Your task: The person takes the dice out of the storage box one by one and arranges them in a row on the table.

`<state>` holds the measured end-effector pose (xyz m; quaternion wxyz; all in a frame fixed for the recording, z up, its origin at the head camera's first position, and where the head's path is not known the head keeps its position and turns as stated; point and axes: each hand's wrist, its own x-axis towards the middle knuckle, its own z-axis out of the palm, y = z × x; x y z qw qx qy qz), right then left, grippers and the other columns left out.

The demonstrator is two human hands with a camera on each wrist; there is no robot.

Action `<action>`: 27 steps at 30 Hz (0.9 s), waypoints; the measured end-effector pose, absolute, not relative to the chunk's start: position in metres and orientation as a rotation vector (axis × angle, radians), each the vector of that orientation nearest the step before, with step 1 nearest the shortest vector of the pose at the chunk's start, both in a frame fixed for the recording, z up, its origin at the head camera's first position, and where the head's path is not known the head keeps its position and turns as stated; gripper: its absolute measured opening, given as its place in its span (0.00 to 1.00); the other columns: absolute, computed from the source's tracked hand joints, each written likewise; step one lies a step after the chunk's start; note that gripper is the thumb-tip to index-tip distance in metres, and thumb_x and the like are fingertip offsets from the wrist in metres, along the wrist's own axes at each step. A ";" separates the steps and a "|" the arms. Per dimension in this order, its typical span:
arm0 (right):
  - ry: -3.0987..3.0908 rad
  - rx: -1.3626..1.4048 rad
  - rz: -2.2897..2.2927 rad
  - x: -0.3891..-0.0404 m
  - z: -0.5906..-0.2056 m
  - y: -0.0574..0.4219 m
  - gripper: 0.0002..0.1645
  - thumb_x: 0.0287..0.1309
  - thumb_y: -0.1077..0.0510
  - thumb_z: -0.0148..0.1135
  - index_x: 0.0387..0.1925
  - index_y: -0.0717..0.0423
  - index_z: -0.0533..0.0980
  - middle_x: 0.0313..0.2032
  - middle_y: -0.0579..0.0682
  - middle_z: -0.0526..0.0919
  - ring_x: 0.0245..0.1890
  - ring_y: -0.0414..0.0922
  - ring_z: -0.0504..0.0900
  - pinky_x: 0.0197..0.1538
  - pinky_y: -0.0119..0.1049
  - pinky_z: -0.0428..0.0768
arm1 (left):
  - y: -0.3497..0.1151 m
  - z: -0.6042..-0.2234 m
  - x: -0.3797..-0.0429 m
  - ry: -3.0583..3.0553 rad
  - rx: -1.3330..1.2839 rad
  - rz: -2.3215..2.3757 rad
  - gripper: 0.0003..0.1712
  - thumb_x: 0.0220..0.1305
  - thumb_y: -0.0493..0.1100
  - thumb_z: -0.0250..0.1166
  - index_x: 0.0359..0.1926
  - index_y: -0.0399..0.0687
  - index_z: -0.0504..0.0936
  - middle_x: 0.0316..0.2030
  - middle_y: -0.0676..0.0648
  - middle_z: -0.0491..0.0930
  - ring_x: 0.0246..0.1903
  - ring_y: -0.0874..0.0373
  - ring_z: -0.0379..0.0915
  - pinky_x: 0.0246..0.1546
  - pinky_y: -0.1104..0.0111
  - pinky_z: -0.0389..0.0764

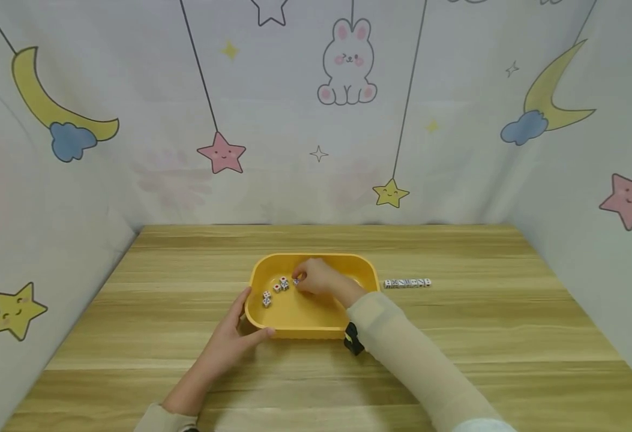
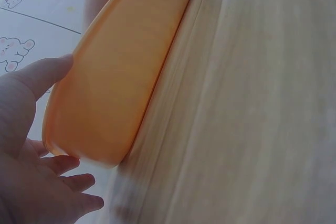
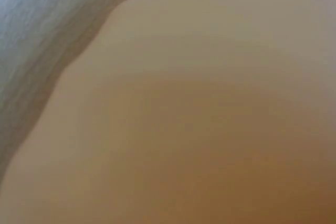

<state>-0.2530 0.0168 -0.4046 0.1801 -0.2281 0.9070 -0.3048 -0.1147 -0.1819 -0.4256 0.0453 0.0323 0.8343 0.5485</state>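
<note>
A yellow tray (image 1: 316, 331) rests on the wooden table. My left hand (image 1: 233, 339) holds its near left corner, thumb on the front rim and fingers at the left end. In the left wrist view, the thumb of the left hand (image 2: 23, 129) touches the tray's rim (image 2: 113, 72). Inside the tray, my right hand (image 1: 318, 277) pinches a white die (image 1: 296, 281) between thumb and fingertips. Several dice (image 1: 284, 282) lie left of that hand, and two more dice (image 1: 266, 299) sit near the left wall. The right wrist view is a blur of skin and sleeve.
To the right of the tray, a straight row of white dice (image 1: 407, 282) stands on the table (image 1: 483, 336). A black strap-like piece (image 1: 353, 339) hangs by the right sleeve at the tray's front edge. Patterned cloth (image 1: 294, 120) walls off the back and sides.
</note>
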 end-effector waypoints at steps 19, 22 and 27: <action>2.601 -0.631 -0.742 -0.252 -0.403 0.020 0.05 0.58 0.63 0.64 0.37 0.60 0.82 0.28 0.48 0.78 0.23 0.38 0.73 0.28 0.26 0.73 | -0.182 -0.424 -0.115 2.534 0.090 1.666 0.57 0.55 0.50 0.73 0.76 0.51 0.45 0.74 0.41 0.51 0.72 0.40 0.44 0.69 0.41 0.44; 2.588 -0.617 -0.758 -0.252 -0.402 0.021 0.05 0.58 0.63 0.64 0.36 0.60 0.82 0.25 0.47 0.77 0.22 0.37 0.73 0.27 0.26 0.72 | -0.182 -0.424 -0.116 2.538 0.092 1.666 0.57 0.55 0.50 0.73 0.76 0.51 0.44 0.74 0.42 0.52 0.72 0.40 0.44 0.69 0.41 0.44; 2.541 -0.623 -0.870 -0.252 -0.402 0.027 0.06 0.57 0.64 0.65 0.36 0.62 0.82 0.21 0.45 0.74 0.20 0.37 0.71 0.24 0.26 0.70 | -0.182 -0.426 -0.116 2.549 0.097 1.655 0.57 0.55 0.49 0.73 0.76 0.51 0.45 0.73 0.41 0.54 0.72 0.40 0.46 0.69 0.41 0.44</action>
